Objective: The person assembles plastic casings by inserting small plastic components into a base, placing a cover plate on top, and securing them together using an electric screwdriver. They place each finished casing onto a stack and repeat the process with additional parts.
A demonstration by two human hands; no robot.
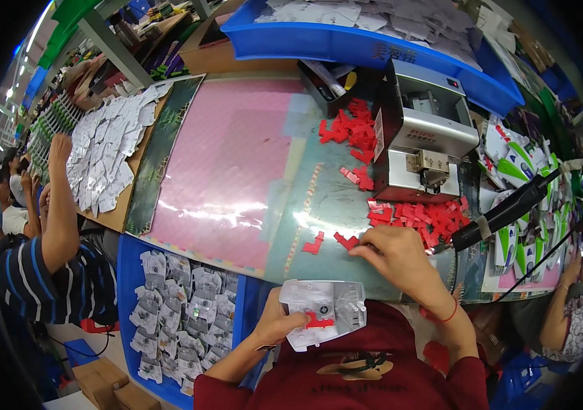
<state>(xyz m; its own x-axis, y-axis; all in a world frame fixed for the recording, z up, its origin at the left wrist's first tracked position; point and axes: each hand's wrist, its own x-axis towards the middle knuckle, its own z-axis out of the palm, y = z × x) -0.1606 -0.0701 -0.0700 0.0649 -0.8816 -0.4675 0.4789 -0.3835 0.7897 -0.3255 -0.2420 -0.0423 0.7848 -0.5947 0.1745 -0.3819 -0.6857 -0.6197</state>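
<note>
Near the front edge of the table, my left hand [275,320] grips a whitish, partly see-through plastic housing [332,301]. Its thumb rests beside a red plastic part [321,324] lying inside that housing. My right hand [404,261] is over the tabletop, thumb and fingers closed at the end of a small angled red plastic piece [346,240]. Another loose red piece [314,243] lies just to the left. Behind my right hand spreads a heap of similar red pieces [423,216].
A silver and black machine [428,130] stands at the back right. A blue bin [237,321] of whitish housings is at lower left. Another blue tray [367,42] crosses the back. A black arm [510,208] juts in from the right. Co-workers sit on both sides.
</note>
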